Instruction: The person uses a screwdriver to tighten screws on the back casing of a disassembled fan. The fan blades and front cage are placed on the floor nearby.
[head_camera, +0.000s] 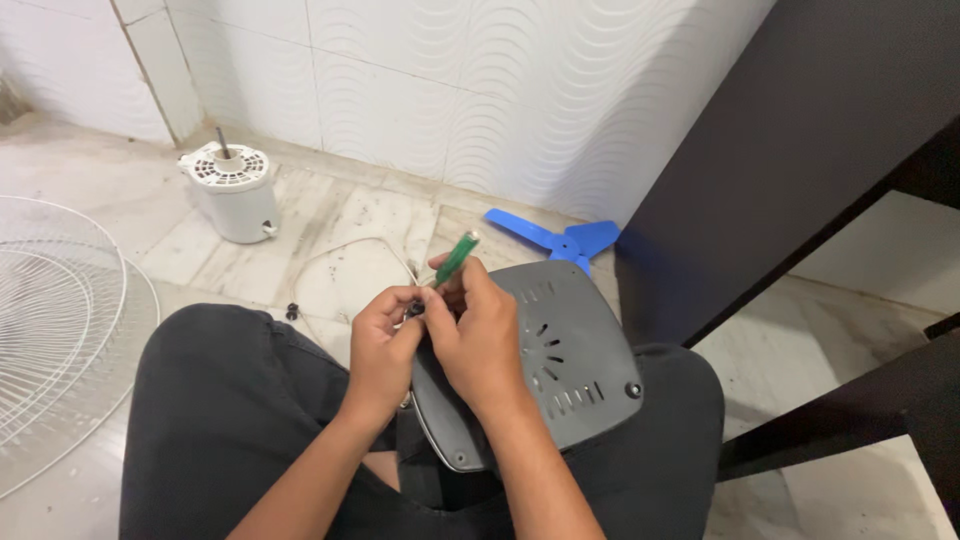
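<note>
A grey plastic fan base cover (560, 360) with vent slots and screw holes rests on my lap. My right hand (478, 335) grips a green-handled screwdriver (456, 257), whose handle sticks up and away from me. My left hand (381, 345) pinches a small dark part (414, 307) right beside the screwdriver's tip, at the cover's left edge. The two hands touch each other. The tip of the screwdriver is hidden between my fingers.
A white fan motor housing (234, 190) with a shaft stands on the marble floor at the back left. A white wire fan guard (60, 320) lies at the left. A blue fan blade (560, 238) lies by the tiled wall. A white cable (345, 250) and a dark table (800, 180) are nearby.
</note>
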